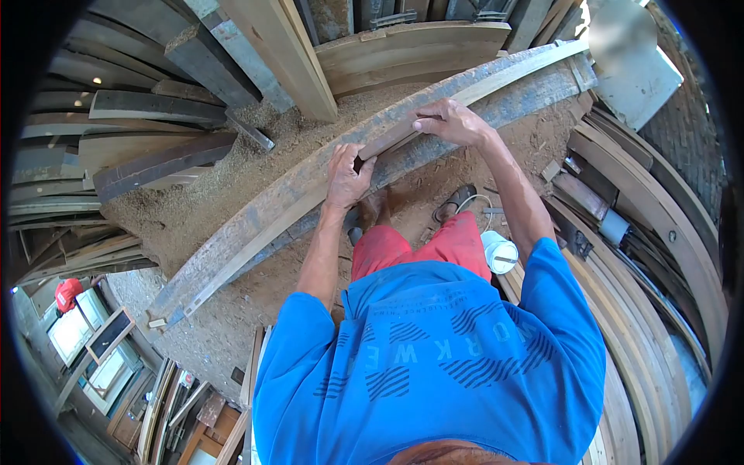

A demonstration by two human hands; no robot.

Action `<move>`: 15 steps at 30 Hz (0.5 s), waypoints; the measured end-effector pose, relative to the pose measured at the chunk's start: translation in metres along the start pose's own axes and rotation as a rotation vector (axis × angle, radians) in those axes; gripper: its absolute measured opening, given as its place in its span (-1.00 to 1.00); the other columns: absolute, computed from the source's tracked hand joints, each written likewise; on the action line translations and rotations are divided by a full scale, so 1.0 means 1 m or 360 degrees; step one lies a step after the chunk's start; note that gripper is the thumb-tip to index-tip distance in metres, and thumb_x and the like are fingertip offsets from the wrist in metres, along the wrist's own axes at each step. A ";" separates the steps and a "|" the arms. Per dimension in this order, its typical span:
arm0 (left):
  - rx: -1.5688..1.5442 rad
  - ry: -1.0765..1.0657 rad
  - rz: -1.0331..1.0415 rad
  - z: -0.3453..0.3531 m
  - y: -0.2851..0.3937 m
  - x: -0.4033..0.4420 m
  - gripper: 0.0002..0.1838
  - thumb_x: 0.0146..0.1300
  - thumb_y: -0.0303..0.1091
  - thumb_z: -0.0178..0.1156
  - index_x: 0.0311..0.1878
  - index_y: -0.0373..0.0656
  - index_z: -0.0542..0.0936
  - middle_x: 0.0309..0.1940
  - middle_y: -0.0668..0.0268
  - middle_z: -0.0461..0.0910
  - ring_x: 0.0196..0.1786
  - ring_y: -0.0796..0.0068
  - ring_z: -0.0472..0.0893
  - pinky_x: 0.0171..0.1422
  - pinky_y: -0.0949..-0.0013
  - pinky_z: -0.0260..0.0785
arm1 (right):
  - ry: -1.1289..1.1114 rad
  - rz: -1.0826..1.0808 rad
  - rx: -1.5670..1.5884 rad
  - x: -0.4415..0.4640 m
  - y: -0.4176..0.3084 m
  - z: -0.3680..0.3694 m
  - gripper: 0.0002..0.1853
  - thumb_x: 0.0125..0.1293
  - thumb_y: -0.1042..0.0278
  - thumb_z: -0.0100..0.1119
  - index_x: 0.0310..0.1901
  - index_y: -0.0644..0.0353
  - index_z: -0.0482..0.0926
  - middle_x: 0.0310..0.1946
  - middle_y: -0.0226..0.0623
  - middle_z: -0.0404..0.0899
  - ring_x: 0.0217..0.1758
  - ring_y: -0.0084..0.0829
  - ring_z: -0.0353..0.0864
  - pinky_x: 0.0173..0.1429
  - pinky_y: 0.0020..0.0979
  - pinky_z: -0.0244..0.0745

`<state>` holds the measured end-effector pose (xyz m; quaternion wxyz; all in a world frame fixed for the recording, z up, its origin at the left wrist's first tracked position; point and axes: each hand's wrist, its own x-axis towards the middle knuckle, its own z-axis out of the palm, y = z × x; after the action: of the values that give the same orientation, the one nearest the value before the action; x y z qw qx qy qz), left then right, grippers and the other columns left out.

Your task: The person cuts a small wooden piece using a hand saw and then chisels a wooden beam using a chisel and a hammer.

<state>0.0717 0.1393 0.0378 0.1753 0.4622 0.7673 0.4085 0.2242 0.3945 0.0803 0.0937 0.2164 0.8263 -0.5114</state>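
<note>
My left hand is closed around the near end of a short brown wooden block. My right hand grips the block's other end, with thumb and fingers pressed on it. Under the block runs a long, narrow wooden board, which lies lengthwise on a worn, stained workbench plank. Whether the block touches the board is hard to see. The underside of the block is hidden.
Sawdust and shavings cover the ground. Stacked boards stand at the left, and more timber lies at the right. A thick upright beam rises behind the bench. A white bucket sits near my right leg.
</note>
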 end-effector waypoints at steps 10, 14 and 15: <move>-0.0080 0.0061 0.0028 0.004 -0.007 0.000 -0.64 0.24 -0.28 0.44 0.02 -0.23 0.62 -0.19 0.09 0.64 -0.07 -0.01 0.58 0.07 0.08 0.44 | -0.0242 0.0282 0.0392 0.010 -0.007 -0.019 -0.55 0.40 0.14 0.26 0.20 0.24 0.69 -0.15 -0.18 0.78 -0.10 -0.39 0.77 0.06 -0.34 0.66; -0.0079 0.0080 0.0094 0.003 -0.007 -0.001 -0.65 0.24 -0.28 0.44 0.02 -0.22 0.63 -0.16 0.10 0.66 -0.08 0.00 0.60 0.06 0.08 0.45 | -0.0249 0.0240 0.0239 0.009 -0.012 -0.020 -0.54 0.39 0.16 0.25 0.23 0.20 0.69 -0.15 -0.18 0.79 -0.08 -0.40 0.77 0.08 -0.36 0.66; -0.0076 0.0085 0.0108 0.003 -0.006 -0.001 -0.65 0.24 -0.28 0.44 0.02 -0.22 0.63 -0.15 0.10 0.66 -0.08 0.00 0.61 0.05 0.08 0.45 | -0.0259 0.0230 0.0249 0.009 -0.011 -0.020 -0.54 0.38 0.16 0.24 0.23 0.19 0.69 -0.14 -0.18 0.79 -0.08 -0.40 0.77 0.09 -0.36 0.66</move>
<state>0.0709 0.1381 0.0316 0.1517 0.4727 0.7456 0.4446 0.2128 0.4103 0.0955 0.1801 0.2399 0.7558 -0.5821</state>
